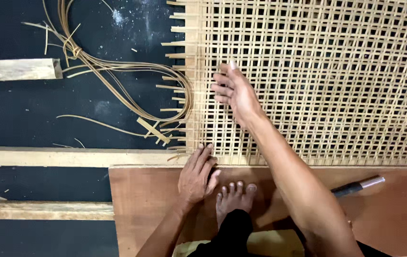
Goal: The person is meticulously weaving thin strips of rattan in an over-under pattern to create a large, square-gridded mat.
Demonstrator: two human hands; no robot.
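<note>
Woven mat: pale open-lattice cane panel point(317, 81) lies flat, filling the far right of the scene.
Board: reddish-brown wooden sheet point(146, 200) lies nearest, a bare foot point(234, 197) resting on it.
Left hand point(196, 176): fingers together, pressed flat at the panel's near edge, pinching nothing.
Right hand point(234, 93): farther, fingers loosely spread on the lattice; whether it pinches a strand I cannot tell.
Loose strips: bundle of thin cane strands point(117, 71) curls at far left.
Risk: I think the unbound left edge may fray if the panel slides.
</note>
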